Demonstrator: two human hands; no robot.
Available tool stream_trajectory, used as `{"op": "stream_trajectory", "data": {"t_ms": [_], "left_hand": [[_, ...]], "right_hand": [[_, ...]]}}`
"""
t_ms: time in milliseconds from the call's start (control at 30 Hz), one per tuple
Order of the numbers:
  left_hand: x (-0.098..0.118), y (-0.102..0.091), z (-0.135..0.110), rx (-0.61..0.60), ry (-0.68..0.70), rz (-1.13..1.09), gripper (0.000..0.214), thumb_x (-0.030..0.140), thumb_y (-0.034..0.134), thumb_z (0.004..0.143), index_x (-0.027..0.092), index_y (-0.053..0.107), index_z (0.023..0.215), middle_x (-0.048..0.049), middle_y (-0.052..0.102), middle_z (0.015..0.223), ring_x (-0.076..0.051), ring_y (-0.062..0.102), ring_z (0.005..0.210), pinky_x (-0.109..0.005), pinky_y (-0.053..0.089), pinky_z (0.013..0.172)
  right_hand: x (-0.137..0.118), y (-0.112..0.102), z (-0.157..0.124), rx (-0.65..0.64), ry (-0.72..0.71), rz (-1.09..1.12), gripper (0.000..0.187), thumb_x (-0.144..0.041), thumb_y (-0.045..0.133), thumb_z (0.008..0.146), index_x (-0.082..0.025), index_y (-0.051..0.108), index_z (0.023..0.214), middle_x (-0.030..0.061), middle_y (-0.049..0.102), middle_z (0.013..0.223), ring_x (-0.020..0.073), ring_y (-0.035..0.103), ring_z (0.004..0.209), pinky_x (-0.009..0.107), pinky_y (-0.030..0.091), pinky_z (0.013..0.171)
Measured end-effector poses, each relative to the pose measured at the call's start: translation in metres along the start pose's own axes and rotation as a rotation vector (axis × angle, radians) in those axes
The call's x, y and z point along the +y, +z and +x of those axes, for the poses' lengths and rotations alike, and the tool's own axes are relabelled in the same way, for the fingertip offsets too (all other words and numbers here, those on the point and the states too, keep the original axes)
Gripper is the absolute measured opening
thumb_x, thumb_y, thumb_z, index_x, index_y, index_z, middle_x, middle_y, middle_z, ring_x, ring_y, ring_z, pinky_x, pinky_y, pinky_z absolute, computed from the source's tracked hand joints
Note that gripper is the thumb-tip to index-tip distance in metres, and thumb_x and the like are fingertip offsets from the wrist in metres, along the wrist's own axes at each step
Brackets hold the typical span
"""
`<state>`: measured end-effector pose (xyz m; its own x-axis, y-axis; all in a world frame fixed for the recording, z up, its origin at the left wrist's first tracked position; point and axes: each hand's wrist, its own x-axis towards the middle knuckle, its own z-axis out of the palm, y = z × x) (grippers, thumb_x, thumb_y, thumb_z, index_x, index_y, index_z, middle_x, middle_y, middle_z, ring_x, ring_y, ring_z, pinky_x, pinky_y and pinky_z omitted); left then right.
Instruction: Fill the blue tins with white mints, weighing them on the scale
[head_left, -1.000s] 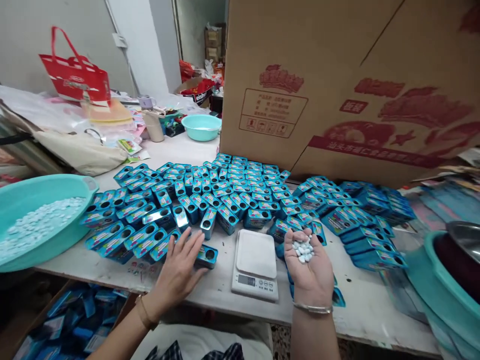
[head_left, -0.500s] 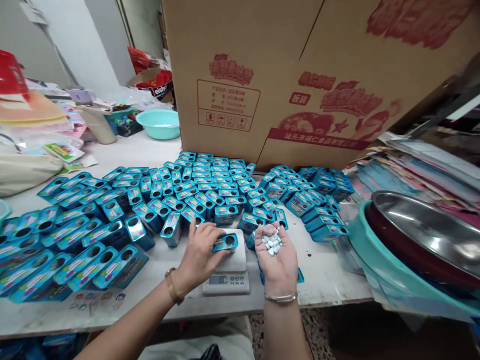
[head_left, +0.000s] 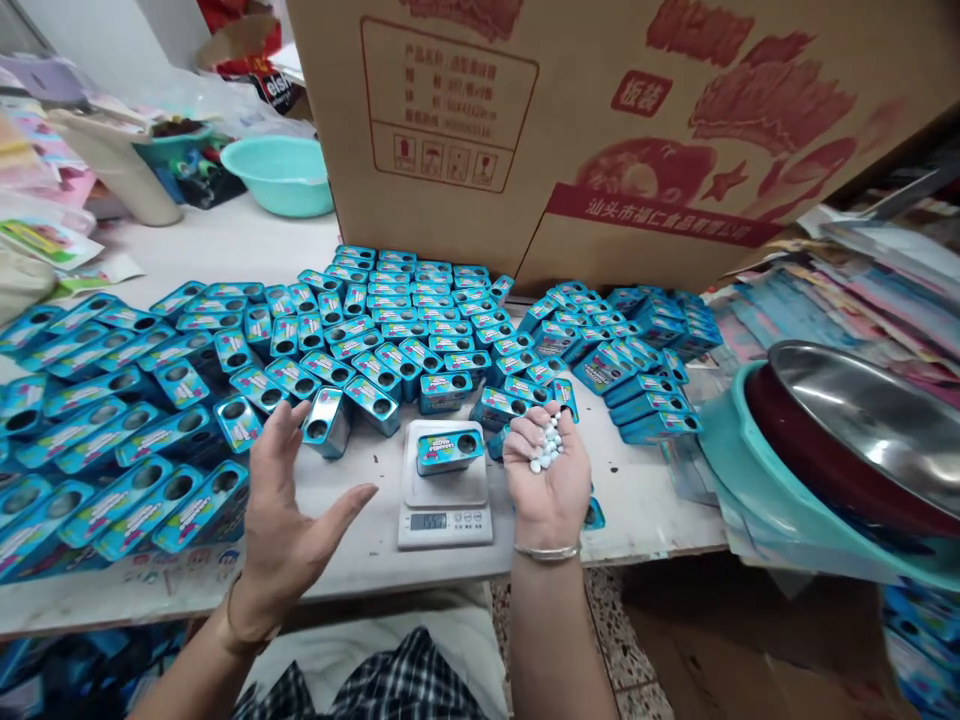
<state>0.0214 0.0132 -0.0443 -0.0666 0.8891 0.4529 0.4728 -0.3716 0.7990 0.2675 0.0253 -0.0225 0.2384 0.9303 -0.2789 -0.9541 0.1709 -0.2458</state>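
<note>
One blue candy tin (head_left: pixel 448 451) with a round hole in its lid lies on the platform of a small white digital scale (head_left: pixel 444 497) at the table's front edge. My left hand (head_left: pixel 289 510) hovers open just left of the scale, fingers spread, holding nothing. Just right of the scale, my right hand (head_left: pixel 547 470) is cupped palm up around a heap of small white and pale-blue candies (head_left: pixel 548 447). Several more blue tins (head_left: pixel 247 360) cover the table behind and to the left of both hands.
A big cardboard box (head_left: pixel 600 130) with red print stands behind the tins. A teal basin holding a steel bowl (head_left: pixel 847 430) sits at the right. A small teal bowl (head_left: pixel 281 175) and clutter lie at the back left. The table's front edge (head_left: pixel 660 545) runs near my wrists.
My left hand set the blue tin on the scale, let go and drew back to the left, now open. The view shifted right and down; the right hand still cups the candies.
</note>
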Motion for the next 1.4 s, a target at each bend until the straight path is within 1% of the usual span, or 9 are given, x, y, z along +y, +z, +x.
{"op": "stream_trajectory", "data": {"t_ms": [200, 400, 567, 700, 900, 1033, 1167, 1300, 1400], "left_hand": [[-0.001, -0.001, -0.008, -0.047, -0.067, -0.103, 0.086, 0.028, 0.073, 0.074, 0.026, 0.025, 0.145, -0.0113, 0.04, 0.142, -0.03, 0.039, 0.133, -0.051, 0.037, 0.11], [0.002, 0.013, -0.002, -0.179, -0.014, -0.048, 0.083, 0.031, 0.072, 0.076, 0.028, 0.026, 0.145, -0.0098, 0.043, 0.139, -0.029, 0.044, 0.129, -0.049, 0.041, 0.107], [0.012, 0.033, 0.009, -0.322, 0.085, 0.035, 0.073, 0.033, 0.068, 0.08, 0.026, 0.031, 0.142, -0.0098, 0.045, 0.138, -0.027, 0.042, 0.128, -0.047, 0.038, 0.108], [0.018, 0.056, 0.018, -0.422, 0.194, 0.084, 0.065, 0.03, 0.065, 0.081, 0.024, 0.035, 0.139, -0.0103, 0.047, 0.136, -0.027, 0.04, 0.128, -0.047, 0.034, 0.108], [0.014, 0.079, 0.026, -0.519, 0.187, 0.08, 0.043, 0.034, 0.069, 0.078, 0.024, 0.054, 0.118, -0.0079, 0.061, 0.114, -0.027, 0.053, 0.11, -0.05, 0.036, 0.1], [0.012, 0.081, 0.025, -0.517, 0.173, 0.051, 0.038, 0.034, 0.068, 0.079, 0.023, 0.056, 0.114, -0.0075, 0.062, 0.11, -0.025, 0.055, 0.105, -0.049, 0.037, 0.099], [0.013, 0.083, 0.024, -0.51, 0.166, 0.043, 0.037, 0.033, 0.068, 0.079, 0.024, 0.057, 0.113, -0.0072, 0.063, 0.108, -0.025, 0.056, 0.104, -0.049, 0.037, 0.098], [0.015, 0.081, 0.025, -0.518, 0.167, 0.036, 0.041, 0.032, 0.069, 0.078, 0.024, 0.056, 0.116, -0.0075, 0.061, 0.112, -0.026, 0.055, 0.107, -0.048, 0.039, 0.098], [0.015, 0.069, 0.027, -0.502, 0.184, 0.02, 0.055, 0.034, 0.071, 0.077, 0.023, 0.049, 0.127, -0.0096, 0.056, 0.123, -0.026, 0.05, 0.116, -0.046, 0.04, 0.1]], "right_hand": [[0.006, 0.009, 0.004, -0.041, -0.006, -0.121, 0.011, -0.023, 0.043, 0.09, -0.02, 0.049, 0.082, -0.0054, 0.044, 0.066, 0.0052, 0.037, 0.048, 0.013, 0.03, 0.038], [0.012, 0.011, 0.008, -0.019, -0.001, -0.143, 0.009, -0.024, 0.045, 0.09, -0.02, 0.047, 0.081, -0.0062, 0.042, 0.065, 0.0048, 0.037, 0.047, 0.014, 0.029, 0.038], [0.018, 0.014, 0.01, 0.0, 0.012, -0.111, 0.012, -0.024, 0.042, 0.091, -0.019, 0.049, 0.083, -0.0068, 0.039, 0.064, 0.0046, 0.036, 0.047, 0.015, 0.029, 0.04], [0.028, 0.021, 0.01, 0.024, -0.031, -0.178, 0.011, -0.027, 0.047, 0.089, -0.02, 0.05, 0.081, -0.0075, 0.04, 0.063, 0.0053, 0.038, 0.05, 0.018, 0.038, 0.05], [0.041, 0.028, 0.01, 0.021, -0.116, -0.292, 0.015, -0.033, 0.053, 0.086, -0.02, 0.051, 0.079, -0.0082, 0.041, 0.061, 0.0059, 0.041, 0.053, 0.022, 0.044, 0.061], [0.041, 0.028, 0.009, 0.017, -0.153, -0.319, 0.016, -0.034, 0.053, 0.086, -0.019, 0.052, 0.079, -0.0085, 0.04, 0.059, 0.0054, 0.04, 0.051, 0.023, 0.044, 0.063], [0.041, 0.026, 0.01, 0.008, -0.152, -0.315, 0.015, -0.033, 0.053, 0.086, -0.02, 0.051, 0.079, -0.0091, 0.039, 0.059, 0.0051, 0.039, 0.05, 0.021, 0.044, 0.059], [0.035, 0.02, 0.014, -0.026, -0.074, -0.209, 0.011, -0.029, 0.051, 0.087, -0.02, 0.049, 0.08, -0.009, 0.037, 0.058, 0.0049, 0.037, 0.047, 0.016, 0.031, 0.043], [0.021, 0.016, 0.016, -0.058, 0.043, -0.085, 0.011, -0.022, 0.045, 0.089, -0.02, 0.045, 0.078, -0.0087, 0.036, 0.058, 0.0046, 0.036, 0.045, 0.015, 0.023, 0.037]]}}
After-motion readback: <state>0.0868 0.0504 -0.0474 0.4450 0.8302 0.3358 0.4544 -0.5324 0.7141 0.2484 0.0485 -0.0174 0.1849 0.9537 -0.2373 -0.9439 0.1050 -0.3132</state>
